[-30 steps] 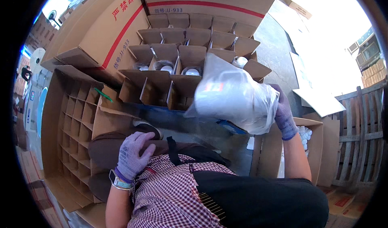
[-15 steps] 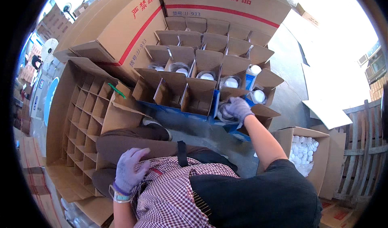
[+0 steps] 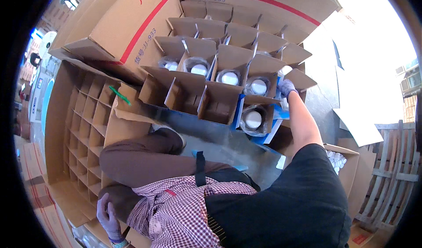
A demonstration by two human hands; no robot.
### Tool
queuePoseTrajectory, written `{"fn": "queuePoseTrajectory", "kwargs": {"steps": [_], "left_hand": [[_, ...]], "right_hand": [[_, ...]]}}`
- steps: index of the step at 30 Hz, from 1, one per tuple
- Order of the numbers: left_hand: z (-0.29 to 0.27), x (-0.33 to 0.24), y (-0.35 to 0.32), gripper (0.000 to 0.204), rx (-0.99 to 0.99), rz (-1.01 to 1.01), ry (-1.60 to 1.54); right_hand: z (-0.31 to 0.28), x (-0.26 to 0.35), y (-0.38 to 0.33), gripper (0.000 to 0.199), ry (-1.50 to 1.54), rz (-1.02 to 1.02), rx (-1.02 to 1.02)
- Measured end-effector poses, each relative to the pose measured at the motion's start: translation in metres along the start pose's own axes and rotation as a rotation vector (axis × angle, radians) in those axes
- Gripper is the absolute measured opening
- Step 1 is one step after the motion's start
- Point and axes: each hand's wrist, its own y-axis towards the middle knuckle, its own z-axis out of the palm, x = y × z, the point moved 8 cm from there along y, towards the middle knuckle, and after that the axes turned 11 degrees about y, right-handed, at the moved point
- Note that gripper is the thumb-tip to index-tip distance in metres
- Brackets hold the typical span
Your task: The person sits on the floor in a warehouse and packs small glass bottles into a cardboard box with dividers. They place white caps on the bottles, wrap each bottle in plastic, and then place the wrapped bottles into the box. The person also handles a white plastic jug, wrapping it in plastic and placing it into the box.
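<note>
My right hand (image 3: 288, 88), in a pale purple glove, reaches into the right-hand column of open blue-sided boxes. Its fingers are curled beside a white lid (image 3: 285, 103); what they grip, if anything, is hidden. To its left, a container in clear plastic with a white lid (image 3: 259, 86) stands in a box. Nearer me, another white lid (image 3: 252, 119) shows in its wrapped container. Several more sit in the row to the left. My left hand (image 3: 107, 217), gloved too, hangs open by my knee at the lower left, holding nothing.
A large carton (image 3: 110, 28) with red stripes rises behind the boxes. On the left lies a carton with cardboard dividers (image 3: 83, 129) and a green strip (image 3: 119, 95). At right stand a carton of white lids (image 3: 337, 160) and a slatted wooden piece (image 3: 389, 173).
My right hand has left the nearest wrapped container, moving away from me and rightward to another box. My left hand has dropped lower and left. The view has shifted slightly.
</note>
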Motion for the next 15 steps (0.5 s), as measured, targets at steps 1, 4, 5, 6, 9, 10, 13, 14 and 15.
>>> {"fn": "queuePoseTrajectory", "kwargs": {"steps": [1,4,5,6,9,10,13,14,15], "left_hand": [[0.000,-0.003,0.000,0.031,0.008,0.002,0.018],[0.018,-0.013,0.030,0.032,0.084,0.085,0.004],[0.021,-0.015,0.033,0.032,0.100,0.102,0.023],[0.020,-0.021,0.029,0.032,0.107,0.104,0.072],[0.018,-0.024,0.023,0.031,0.069,0.141,0.059],[0.020,-0.023,0.028,0.031,0.080,0.152,0.046],[0.019,-0.012,0.014,0.030,0.070,0.125,0.006],[0.019,-0.011,0.014,0.029,0.054,0.118,-0.006],[0.012,-0.009,0.016,0.028,0.022,0.108,0.001]], "right_hand": [[0.009,0.011,-0.002,0.039,-0.002,0.007,0.109],[-0.003,-0.034,0.017,0.045,-0.173,-0.389,-0.251],[-0.005,-0.035,0.012,0.051,0.248,-0.391,-0.196],[-0.005,-0.014,-0.019,0.055,0.540,-0.208,0.013],[-0.059,0.017,-0.117,0.065,0.541,-0.092,0.265],[-0.064,0.002,-0.132,0.070,0.388,-0.287,0.344],[-0.064,-0.001,-0.208,0.079,0.005,-0.293,0.532],[-0.056,-0.004,-0.223,0.080,-0.008,-0.391,0.470],[-0.052,-0.005,-0.229,0.064,-0.185,-0.306,0.376]]}}
